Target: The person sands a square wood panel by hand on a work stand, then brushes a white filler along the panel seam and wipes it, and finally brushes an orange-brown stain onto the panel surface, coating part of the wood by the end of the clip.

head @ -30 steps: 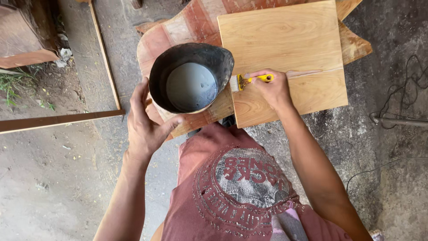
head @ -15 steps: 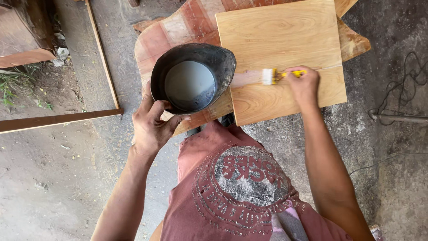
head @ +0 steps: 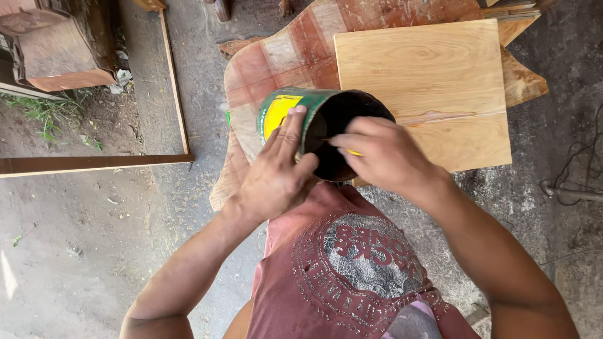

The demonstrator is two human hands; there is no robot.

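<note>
My left hand (head: 276, 176) grips a green and yellow tin can (head: 314, 122), tilted so that its dark mouth faces right. My right hand (head: 380, 157) is at the mouth of the can and holds a yellow-handled brush (head: 353, 152), whose bristle end is hidden inside the can. Just beyond lies a pale square wooden board (head: 433, 81) with a wet streak across it, resting on a worn red-and-white painted board (head: 295, 56).
A long wooden frame (head: 94, 164) lies on the concrete floor at the left, with a brown wooden box (head: 56, 56) and grass behind it. A cable (head: 575, 188) runs along the floor at the right. My red-printed garment (head: 352, 270) fills the lower middle.
My right hand has left the pale board and brought the brush back into the can. My left hand has tilted the can, so its side shows instead of the grey liquid inside.
</note>
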